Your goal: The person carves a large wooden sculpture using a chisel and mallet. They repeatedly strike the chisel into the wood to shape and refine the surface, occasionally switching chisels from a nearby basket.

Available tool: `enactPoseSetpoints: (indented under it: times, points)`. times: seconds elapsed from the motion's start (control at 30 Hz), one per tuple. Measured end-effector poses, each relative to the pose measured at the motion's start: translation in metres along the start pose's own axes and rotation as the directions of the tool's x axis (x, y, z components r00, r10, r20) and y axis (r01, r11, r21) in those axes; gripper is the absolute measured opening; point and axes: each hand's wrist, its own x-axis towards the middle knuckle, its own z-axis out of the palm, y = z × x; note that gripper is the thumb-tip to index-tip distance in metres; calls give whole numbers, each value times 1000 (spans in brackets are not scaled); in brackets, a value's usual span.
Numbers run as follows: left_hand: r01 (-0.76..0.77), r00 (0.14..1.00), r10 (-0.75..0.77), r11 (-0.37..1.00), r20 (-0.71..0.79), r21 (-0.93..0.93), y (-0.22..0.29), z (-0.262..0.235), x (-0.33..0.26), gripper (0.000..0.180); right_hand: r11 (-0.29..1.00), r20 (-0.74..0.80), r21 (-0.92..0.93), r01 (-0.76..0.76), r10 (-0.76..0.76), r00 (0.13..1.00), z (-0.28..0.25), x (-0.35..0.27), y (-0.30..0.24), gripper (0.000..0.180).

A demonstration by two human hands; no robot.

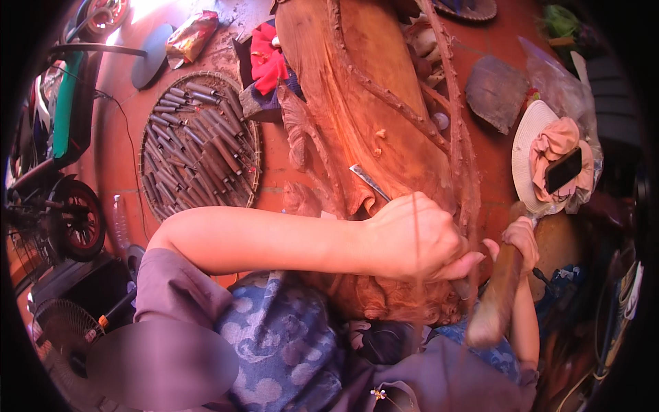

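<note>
My left arm reaches across the front of a large reddish-brown wood carving [374, 89]. The fingers of my left hand [419, 237] are wrapped round a chisel [369, 182], whose metal blade sticks out toward the upper left and lies against the carved wood. Most of its handle is hidden in the fist. At the right, my right hand [522, 244] grips a wooden mallet [500, 295], its thick end low beside my lap, slightly blurred. Small pale wood chips [379, 134] lie on the smooth part of the carving.
To the left, a round woven tray [145, 154] holds many chisels. A straw hat [525, 147] with a pink cloth and a phone [563, 172] lies at right, near a dark flat slab [498, 93]. A fan [62, 329] and a wheeled vehicle [79, 220] stand at the left.
</note>
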Motion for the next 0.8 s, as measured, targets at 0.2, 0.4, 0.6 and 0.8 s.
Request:
enactPoseSetpoints:
  times: [0.2, 0.4, 0.6, 0.8]
  points:
    - [24, 1000, -25, 999, 13, 45, 1, 3, -8, 44, 997, 64, -71, -23, 27, 998, 4, 1, 1, 45]
    - [0, 1000, -1, 998, 11, 66, -3, 5, -10, 44, 999, 27, -46, 24, -23, 999, 8, 3, 0, 43]
    - [-5, 1000, 4, 998, 23, 60, -3, 2, -9, 44, 999, -32, 0, 53, -53, 998, 10, 0, 2, 45]
    - [-34, 999, 34, 997, 4, 74, -7, 4, -14, 45, 996, -5, 28, 88, -88, 996, 8, -3, 3, 41]
